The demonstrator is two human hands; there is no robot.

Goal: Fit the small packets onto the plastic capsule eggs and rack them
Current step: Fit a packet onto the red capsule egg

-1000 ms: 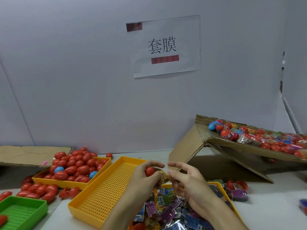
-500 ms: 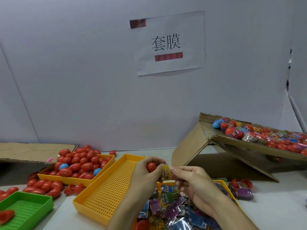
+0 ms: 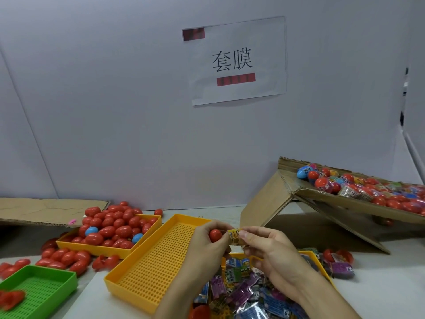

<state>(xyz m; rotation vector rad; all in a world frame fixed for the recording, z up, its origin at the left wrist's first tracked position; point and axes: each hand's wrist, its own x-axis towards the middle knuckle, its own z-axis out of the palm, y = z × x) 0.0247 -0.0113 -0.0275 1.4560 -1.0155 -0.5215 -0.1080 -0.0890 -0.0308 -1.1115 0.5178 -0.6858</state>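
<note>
The left hand point(image 3: 207, 245) gripped a small red plastic capsule egg point(image 3: 215, 235) above the near edge of the surface point(image 3: 379, 284), over a pile of small colourful foil packets point(image 3: 241, 293). The right hand point(image 3: 271, 252) pinched a yellow printed packet point(image 3: 234, 236) touching the egg's right end. An empty perforated yellow plastic tray point(image 3: 149, 268) lay just left of the hands; a tilted cardboard box point(image 3: 345, 203) of wrapped eggs stood at the far right.
</note>
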